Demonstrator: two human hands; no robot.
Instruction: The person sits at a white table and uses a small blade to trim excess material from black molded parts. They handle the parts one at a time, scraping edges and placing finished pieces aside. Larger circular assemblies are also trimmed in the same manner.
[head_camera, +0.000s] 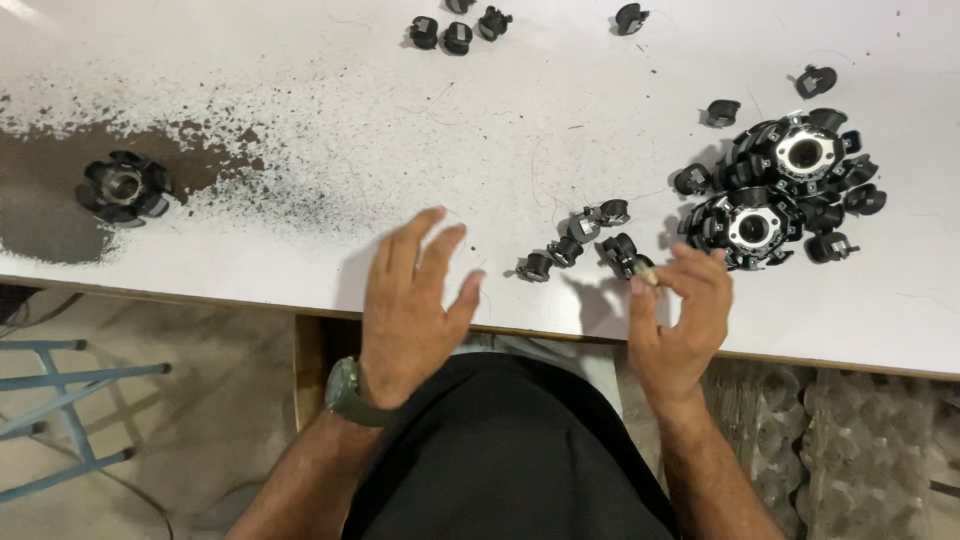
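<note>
The right hand (680, 320) covered most of a small part (641, 272) pinched in its fingers (690, 275), so its shape was unclear. At the far edge, a black piece (459, 5) was cut off by the frame. The desk (300, 80) ran out of view left, right and far. Both forearms were cut off at the near edge. The piled black pieces (780, 190) on the right were too small to tell apart.

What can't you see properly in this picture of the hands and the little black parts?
- Small part in the right hand, head view: its fingertips cover most of it.
- Stacked rings: the lower pieces are hidden under the top ones.
- Small black piece at the top: cut off by the picture edge.
- Left hand: only its back shows; the palm is hidden.
</note>
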